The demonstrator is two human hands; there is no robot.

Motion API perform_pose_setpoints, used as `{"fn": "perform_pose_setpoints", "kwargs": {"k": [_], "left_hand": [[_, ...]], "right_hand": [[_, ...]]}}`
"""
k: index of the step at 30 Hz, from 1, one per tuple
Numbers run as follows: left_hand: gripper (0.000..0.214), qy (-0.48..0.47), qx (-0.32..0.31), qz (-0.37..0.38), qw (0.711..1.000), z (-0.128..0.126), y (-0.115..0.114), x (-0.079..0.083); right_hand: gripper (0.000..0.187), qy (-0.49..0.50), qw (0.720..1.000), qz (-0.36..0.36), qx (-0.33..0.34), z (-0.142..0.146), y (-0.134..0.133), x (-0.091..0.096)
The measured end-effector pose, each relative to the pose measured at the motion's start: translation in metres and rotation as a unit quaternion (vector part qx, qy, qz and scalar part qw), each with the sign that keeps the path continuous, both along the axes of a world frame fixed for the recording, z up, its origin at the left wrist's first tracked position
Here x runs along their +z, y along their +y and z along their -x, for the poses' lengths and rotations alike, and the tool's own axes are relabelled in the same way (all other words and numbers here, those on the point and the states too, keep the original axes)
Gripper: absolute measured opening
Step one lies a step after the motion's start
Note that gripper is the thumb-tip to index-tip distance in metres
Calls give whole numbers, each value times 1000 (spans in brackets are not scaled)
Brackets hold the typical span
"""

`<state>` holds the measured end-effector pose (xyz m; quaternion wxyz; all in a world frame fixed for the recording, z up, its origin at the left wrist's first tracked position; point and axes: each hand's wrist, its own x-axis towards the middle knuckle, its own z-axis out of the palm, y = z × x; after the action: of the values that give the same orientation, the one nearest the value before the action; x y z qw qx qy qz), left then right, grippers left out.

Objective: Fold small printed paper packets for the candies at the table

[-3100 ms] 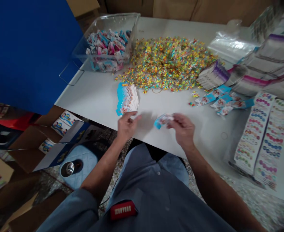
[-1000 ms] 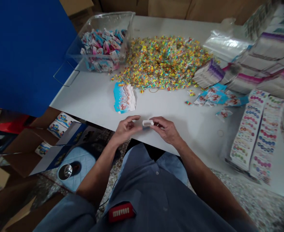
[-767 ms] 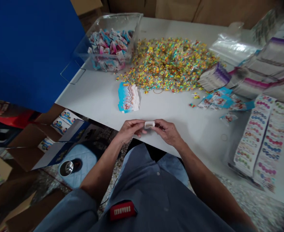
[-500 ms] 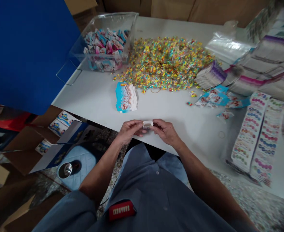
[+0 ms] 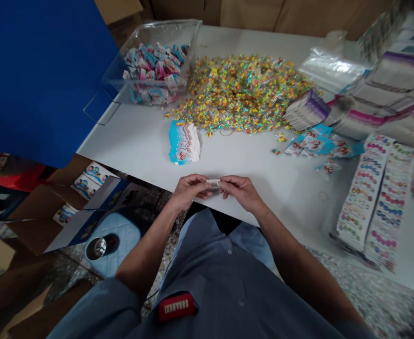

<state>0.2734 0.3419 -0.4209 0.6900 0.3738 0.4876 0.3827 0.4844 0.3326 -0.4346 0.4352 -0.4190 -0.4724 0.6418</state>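
Observation:
Between my two hands, just above the table's front edge, is a small white cardboard box [image 5: 213, 183]. My left hand [image 5: 192, 190] pinches its left end, and my right hand [image 5: 240, 190] pinches the right end with thumb and fingers. The fingertips partly cover the box, and its printed side does not show. Beyond my left hand lies a fanned stack of flat blue-and-white printed cartons [image 5: 185, 142]. Farther back spreads a large heap of small colourful wrapped pieces [image 5: 245, 92]. A clear plastic bin [image 5: 150, 84] at the back left holds many folded little boxes in blue and pink.
On the right lie blue printed packets [image 5: 313, 141], sticker-like sheets [image 5: 365, 188] and bundled stacks of cards [image 5: 307, 110]. Clear plastic bags [image 5: 334, 68] are behind them. Down left stand an open carton [image 5: 37, 212] and a pale blue stool [image 5: 122, 235] with a metal cup [image 5: 96, 248].
The white box has turned in my fingers: its open end showed before, and now a narrow flap lies along the top. My right fingers have shifted slightly.

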Motion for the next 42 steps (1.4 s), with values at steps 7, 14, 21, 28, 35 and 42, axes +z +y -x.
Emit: {"fn": "perform_pose_setpoints", "kwargs": {"k": [7, 14, 21, 28, 35, 42], "left_hand": [[27, -6, -1, -130, 991, 0, -4, -5], [21, -16, 2, -187, 982, 3, -11, -4], [21, -18, -17, -224, 974, 6, -9, -8], [21, 76, -23, -245, 966, 6, -8, -1], [23, 93, -39, -236, 967, 6, -7, 3], [21, 82, -53, -252, 963, 7, -5, 5]], "right_hand": [[16, 7, 1000, 13, -22, 7, 6, 10], [27, -115, 939, -320, -46, 4, -5, 2], [32, -148, 913, -376, -54, 4, -7, 3], [24, -144, 935, -319, -63, 3, -5, 3], [19, -147, 950, -269, -56, 3, -5, 5], [18, -145, 949, -275, -50, 4, -4, 8]]}}
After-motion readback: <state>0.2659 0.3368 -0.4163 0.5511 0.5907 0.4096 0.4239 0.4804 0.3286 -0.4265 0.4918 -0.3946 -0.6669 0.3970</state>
